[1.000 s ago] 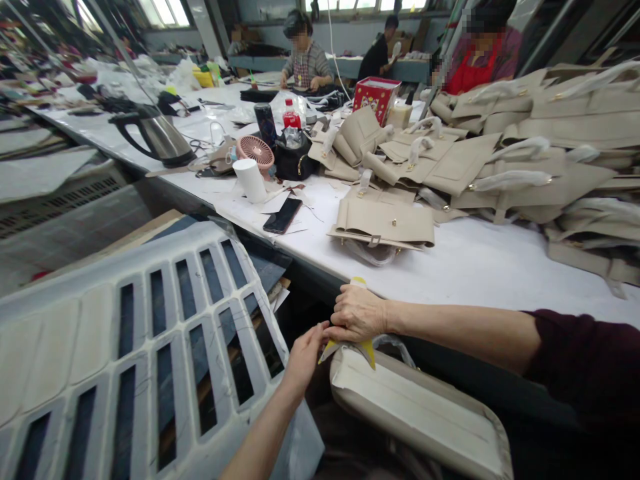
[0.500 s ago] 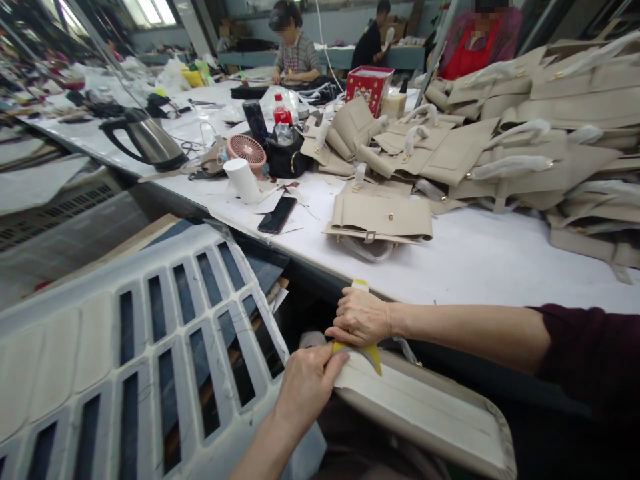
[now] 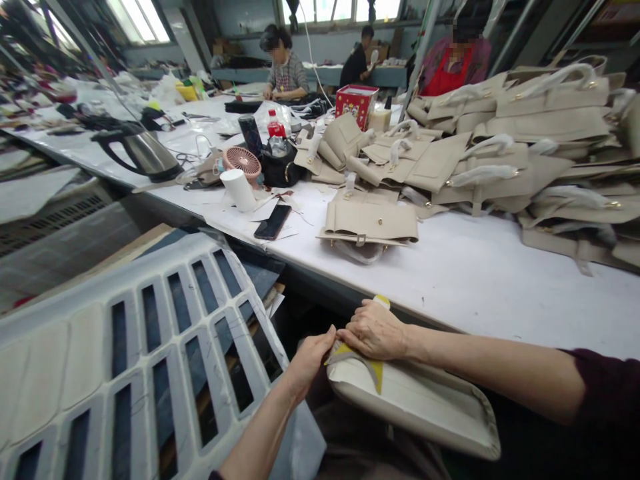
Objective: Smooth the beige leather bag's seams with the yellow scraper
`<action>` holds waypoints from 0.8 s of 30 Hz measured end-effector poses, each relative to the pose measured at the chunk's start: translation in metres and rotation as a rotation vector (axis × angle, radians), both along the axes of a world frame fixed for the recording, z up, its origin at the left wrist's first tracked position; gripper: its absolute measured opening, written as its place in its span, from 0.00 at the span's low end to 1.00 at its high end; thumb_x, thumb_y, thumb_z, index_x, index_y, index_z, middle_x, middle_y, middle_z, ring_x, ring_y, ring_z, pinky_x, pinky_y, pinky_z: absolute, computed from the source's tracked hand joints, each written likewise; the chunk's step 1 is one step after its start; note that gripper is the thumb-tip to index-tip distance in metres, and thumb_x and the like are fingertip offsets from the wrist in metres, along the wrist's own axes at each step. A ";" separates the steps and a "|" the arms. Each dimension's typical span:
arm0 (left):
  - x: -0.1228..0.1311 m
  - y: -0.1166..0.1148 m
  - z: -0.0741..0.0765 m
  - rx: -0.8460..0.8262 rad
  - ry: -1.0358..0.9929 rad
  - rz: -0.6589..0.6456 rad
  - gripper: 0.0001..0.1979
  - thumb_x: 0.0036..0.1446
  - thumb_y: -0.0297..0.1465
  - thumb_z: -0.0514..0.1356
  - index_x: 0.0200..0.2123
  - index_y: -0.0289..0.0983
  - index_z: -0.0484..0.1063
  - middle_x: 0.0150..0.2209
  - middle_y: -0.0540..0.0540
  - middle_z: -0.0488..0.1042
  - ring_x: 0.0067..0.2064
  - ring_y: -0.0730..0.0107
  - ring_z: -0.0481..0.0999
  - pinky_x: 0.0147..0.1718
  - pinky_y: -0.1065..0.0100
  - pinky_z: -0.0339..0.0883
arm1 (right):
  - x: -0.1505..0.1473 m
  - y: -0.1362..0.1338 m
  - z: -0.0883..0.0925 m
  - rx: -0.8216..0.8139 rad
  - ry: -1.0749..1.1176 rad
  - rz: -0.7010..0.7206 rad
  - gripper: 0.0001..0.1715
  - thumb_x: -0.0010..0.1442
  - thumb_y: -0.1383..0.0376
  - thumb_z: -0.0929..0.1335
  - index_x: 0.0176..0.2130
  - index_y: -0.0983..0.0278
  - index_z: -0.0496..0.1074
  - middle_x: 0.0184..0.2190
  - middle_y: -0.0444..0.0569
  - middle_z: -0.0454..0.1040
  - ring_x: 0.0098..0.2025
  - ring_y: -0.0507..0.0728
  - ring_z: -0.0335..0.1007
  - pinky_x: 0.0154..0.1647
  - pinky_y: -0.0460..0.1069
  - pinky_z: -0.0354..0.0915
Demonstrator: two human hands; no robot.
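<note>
A beige handbag (image 3: 425, 403) lies on its side across my lap, below the table edge, with a white paper-covered face up. A yellow strip (image 3: 376, 375) sits at its left end. My right hand (image 3: 376, 331) presses down on that end, fingers closed over a yellow-tipped tool that pokes out above the knuckles. My left hand (image 3: 307, 359) pinches the bag's left corner beside the yellow strip, thumb touching my right fingers.
A white slatted plastic crate (image 3: 125, 347) fills the lower left. On the white table (image 3: 475, 280) lie a flat beige bag (image 3: 373, 223), a black phone (image 3: 273, 222), a white cup (image 3: 239, 190), a pink fan (image 3: 241, 161), a kettle (image 3: 145, 152) and heaps of beige bags (image 3: 525, 153). Other people work at the far end.
My view tilted and the hands sit lower in frame. My left hand slid from on top of the bag's corner to pinching its left edge; my right hand stays pressed on the yellow strip.
</note>
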State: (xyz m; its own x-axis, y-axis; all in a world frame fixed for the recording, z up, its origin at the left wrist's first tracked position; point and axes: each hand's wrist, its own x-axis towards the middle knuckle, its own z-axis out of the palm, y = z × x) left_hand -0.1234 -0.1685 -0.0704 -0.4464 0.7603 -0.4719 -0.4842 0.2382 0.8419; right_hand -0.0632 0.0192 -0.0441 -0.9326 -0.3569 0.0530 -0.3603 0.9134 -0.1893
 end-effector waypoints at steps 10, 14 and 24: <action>-0.010 -0.001 -0.001 0.082 -0.029 -0.121 0.22 0.58 0.42 0.64 0.49 0.32 0.76 0.44 0.39 0.78 0.48 0.54 0.74 0.48 0.64 0.62 | 0.043 0.025 0.014 -0.050 -0.191 -0.430 0.32 0.71 0.51 0.53 0.27 0.62 0.71 0.28 0.49 0.76 0.33 0.57 0.70 0.35 0.52 0.52; -0.012 0.004 0.000 0.054 0.046 -0.146 0.21 0.58 0.41 0.63 0.48 0.33 0.78 0.44 0.40 0.79 0.45 0.56 0.74 0.44 0.65 0.62 | 0.067 0.050 0.038 -0.333 -0.393 -0.646 0.29 0.67 0.44 0.56 0.31 0.63 0.68 0.30 0.49 0.73 0.33 0.57 0.68 0.32 0.50 0.56; -0.005 -0.001 -0.012 0.027 -0.021 -0.011 0.25 0.55 0.46 0.65 0.50 0.36 0.75 0.47 0.42 0.77 0.48 0.57 0.73 0.45 0.67 0.63 | 0.127 0.021 0.075 -1.536 -0.569 -0.680 0.23 0.57 0.53 0.73 0.41 0.70 0.73 0.35 0.54 0.76 0.32 0.55 0.71 0.34 0.48 0.67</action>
